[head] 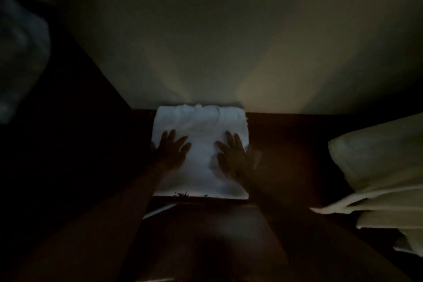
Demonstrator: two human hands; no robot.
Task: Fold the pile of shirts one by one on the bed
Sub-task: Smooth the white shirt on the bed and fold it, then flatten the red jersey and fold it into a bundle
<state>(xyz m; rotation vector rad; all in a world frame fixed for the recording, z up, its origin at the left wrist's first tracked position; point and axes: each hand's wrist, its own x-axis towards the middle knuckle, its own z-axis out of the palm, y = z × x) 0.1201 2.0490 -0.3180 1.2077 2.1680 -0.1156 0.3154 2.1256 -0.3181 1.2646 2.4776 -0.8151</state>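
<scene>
dim dark bed (286, 135), soft white folded shirt (199, 121), left hand (170, 151) and right hand (233, 155) pressing flat, fingers spread

Single head-worn view, steeply downward and forward; close above the bed (286, 135)

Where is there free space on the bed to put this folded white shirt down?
The dark bed cover looks bare between the white shirt and the pale pile at right. Left of the shirt it is too dark to judge. The middle is taken: the left hand and right hand lie flat on the shirt.
</scene>
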